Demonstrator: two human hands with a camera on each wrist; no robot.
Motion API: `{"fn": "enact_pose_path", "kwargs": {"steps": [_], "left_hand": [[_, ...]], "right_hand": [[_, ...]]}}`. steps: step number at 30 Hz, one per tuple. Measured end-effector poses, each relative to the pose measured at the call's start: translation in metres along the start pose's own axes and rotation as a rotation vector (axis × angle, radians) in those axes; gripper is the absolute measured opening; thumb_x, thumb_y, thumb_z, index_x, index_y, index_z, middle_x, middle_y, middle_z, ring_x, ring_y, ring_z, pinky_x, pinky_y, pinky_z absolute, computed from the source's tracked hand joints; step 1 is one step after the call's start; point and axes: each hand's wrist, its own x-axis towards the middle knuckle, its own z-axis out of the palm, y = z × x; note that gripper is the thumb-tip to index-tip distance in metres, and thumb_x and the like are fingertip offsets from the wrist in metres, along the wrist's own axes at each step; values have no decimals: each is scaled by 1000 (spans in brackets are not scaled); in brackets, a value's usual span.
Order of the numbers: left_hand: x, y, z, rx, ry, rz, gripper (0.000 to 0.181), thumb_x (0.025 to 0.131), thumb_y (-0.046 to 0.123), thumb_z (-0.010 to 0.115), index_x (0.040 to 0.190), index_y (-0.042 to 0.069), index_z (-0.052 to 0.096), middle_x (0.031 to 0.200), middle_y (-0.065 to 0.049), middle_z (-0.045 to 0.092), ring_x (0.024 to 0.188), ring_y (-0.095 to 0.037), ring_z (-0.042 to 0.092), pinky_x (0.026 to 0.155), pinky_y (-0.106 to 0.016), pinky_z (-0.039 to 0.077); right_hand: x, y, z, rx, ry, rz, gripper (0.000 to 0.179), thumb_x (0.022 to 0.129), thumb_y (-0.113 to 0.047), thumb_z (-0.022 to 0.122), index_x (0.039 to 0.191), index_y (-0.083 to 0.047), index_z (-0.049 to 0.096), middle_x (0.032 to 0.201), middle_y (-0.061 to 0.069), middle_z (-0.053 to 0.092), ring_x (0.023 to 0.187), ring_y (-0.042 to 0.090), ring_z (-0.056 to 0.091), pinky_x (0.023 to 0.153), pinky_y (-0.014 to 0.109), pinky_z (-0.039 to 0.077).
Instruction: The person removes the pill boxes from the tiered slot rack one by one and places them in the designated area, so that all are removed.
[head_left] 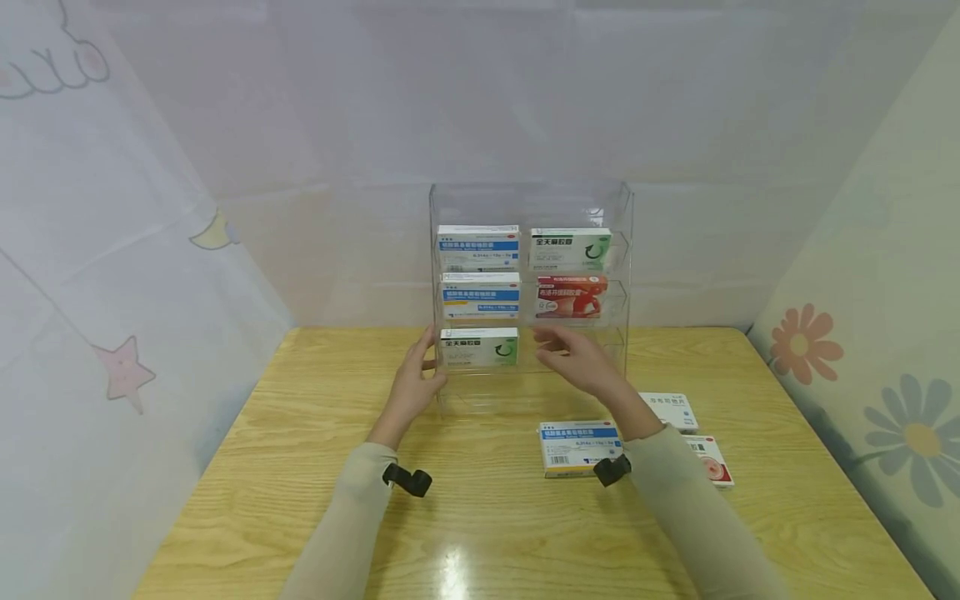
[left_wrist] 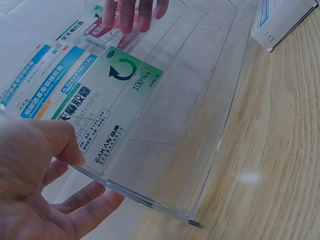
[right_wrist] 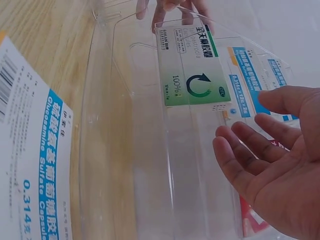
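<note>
A clear tiered rack stands at the back of the table with medicine boxes in its pockets. My left hand is at its lower left side, the thumb by the end of a green-and-white capsule box in the lowest filled tier. In the left wrist view its fingers are spread along the rack's side edge. My right hand hovers before the rack's right half, holding nothing, fingers loosely bent and apart from that box. Above are two blue-and-white boxes, a red box and another green-and-white box.
A blue-and-white glucosamine box lies on the wooden table in front of the rack, close to the right wrist. Beyond the right forearm lie a white box and a white-and-red box, both partly covered by the arm.
</note>
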Motion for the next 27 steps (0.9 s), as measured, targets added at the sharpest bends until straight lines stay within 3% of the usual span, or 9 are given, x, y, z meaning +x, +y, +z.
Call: {"fn": "enact_pose_path", "kwargs": {"steps": [13, 27], "left_hand": [[1, -1, 1, 15, 7, 9, 92, 92, -2, 63, 163, 34, 16, 162, -9, 30, 130, -39, 50, 89, -46, 58], [1, 0, 0, 38, 15, 13, 91, 92, -1, 63, 164, 30, 17, 161, -10, 32, 129, -39, 52, 89, -46, 58]], "right_hand": [[17, 1, 18, 21, 58, 41, 45, 99, -18, 64, 143, -14, 56, 137, 7, 62, 123, 28, 61, 99, 45, 55], [31, -1, 30, 41, 81, 41, 47, 98, -15, 65, 144, -12, 56, 138, 12, 61, 122, 31, 62, 98, 45, 55]]}}
